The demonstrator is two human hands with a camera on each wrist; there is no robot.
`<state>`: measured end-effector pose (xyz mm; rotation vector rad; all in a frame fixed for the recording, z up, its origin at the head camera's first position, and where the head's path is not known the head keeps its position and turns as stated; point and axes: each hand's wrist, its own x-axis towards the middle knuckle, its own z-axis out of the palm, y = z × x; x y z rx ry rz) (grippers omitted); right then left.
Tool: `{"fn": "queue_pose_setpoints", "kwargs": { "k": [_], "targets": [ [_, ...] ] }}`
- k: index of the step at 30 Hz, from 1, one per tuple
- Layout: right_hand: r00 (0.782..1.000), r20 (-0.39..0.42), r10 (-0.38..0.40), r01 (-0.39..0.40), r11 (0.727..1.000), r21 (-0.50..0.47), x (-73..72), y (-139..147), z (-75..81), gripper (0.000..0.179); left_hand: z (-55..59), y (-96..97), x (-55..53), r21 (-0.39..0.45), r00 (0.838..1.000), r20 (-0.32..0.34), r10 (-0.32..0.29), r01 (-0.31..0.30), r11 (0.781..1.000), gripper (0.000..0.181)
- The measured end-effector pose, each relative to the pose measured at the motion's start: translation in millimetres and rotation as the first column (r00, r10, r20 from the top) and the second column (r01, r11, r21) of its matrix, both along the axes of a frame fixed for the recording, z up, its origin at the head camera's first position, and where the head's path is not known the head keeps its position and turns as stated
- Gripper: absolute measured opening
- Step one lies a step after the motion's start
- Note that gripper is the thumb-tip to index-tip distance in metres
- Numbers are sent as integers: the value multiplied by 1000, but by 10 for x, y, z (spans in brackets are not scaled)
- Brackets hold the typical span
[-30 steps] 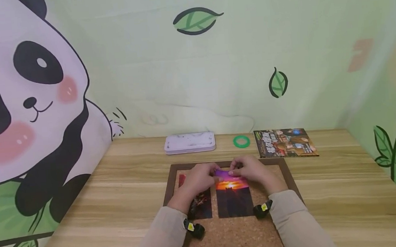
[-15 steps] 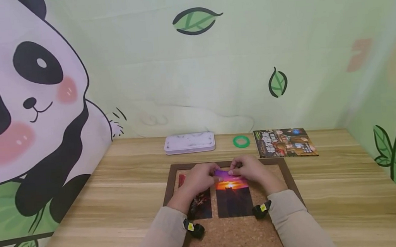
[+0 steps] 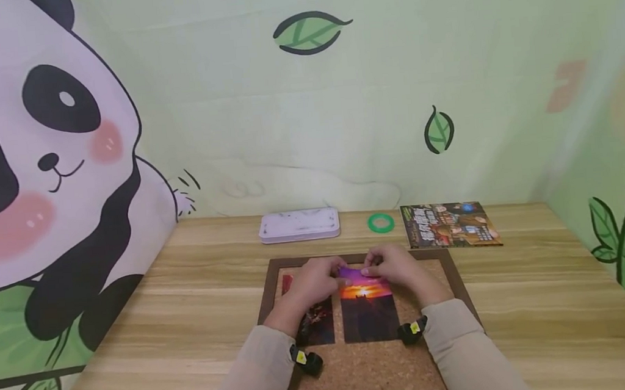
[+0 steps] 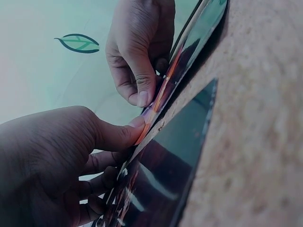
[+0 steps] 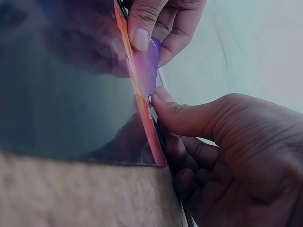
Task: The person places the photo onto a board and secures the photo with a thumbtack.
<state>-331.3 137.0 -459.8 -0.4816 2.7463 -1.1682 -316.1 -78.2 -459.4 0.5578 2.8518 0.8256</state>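
Observation:
A glossy sunset photo (image 3: 369, 320), purple and orange above and dark below, lies on a cork board (image 3: 381, 367) with a dark wooden frame. My left hand (image 3: 316, 278) pinches its upper left part, thumb on the picture side. At the upper right edge, my right hand (image 3: 398, 266) pinches it too, thumb pressed on the purple strip. Under the right thumb tip in the right wrist view shows a tiny shiny bit, its kind unclear. A second, darker photo (image 3: 323, 326) sits left of the first, partly hidden beneath my left hand and wrist.
Behind the board on the wooden table (image 3: 189, 309) stand a white marbled case (image 3: 299, 225), a green tape roll (image 3: 380, 215) and a comic-style booklet (image 3: 452, 225). A pale green printed backdrop (image 3: 217, 104) with a panda closes off the back and sides.

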Motion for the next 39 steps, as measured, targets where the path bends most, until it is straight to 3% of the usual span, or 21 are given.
{"fn": "queue_pose_setpoints", "kwargs": {
  "k": [13,29,39],
  "targets": [
    [992,44,-118,116,992,46,41,-48,33,12,-4,23,-23,-6,1000,-4,-5,5,1000,27],
    [1000,-8,27,-28,999,-30,9,96,2,11,-3,26,8,-13,1000,3,14,-14,1000,28],
    [1000,5,-22,22,998,-53,-8,91,-28,13,9,34,2,-30,1000,-24,16,-17,999,29]
  ]
}}
